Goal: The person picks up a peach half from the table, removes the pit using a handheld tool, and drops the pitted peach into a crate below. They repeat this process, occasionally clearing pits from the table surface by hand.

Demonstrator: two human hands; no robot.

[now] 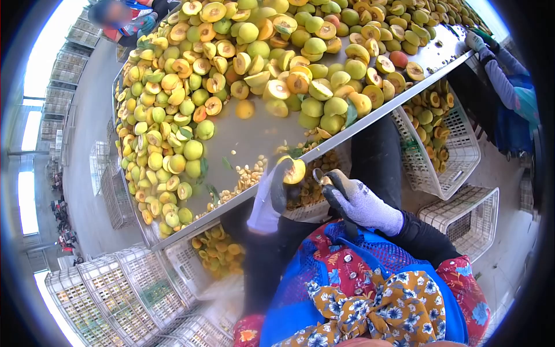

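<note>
My left hand (270,196), in a pale glove with dark grip, is closed around a yellow peach half (295,172) at the metal table's front edge. Its cut face shows toward the right. Just to the right, my right hand (361,203), in a similar glove with dark fingers, is closed on a small pitting tool (317,175) with a rounded metal loop. The tool's handle is hidden in the fingers. A small gap separates the loop from the peach half. Loose pits (250,174) lie on the table behind my left hand.
Heaped peaches (167,133), many halved, cover much of the metal table (231,136). Below its raised edge (370,127) stand white crates of peach halves, one to the right (459,168). Stacked crates (127,289) stand at lower left. Co-workers are at upper left and right.
</note>
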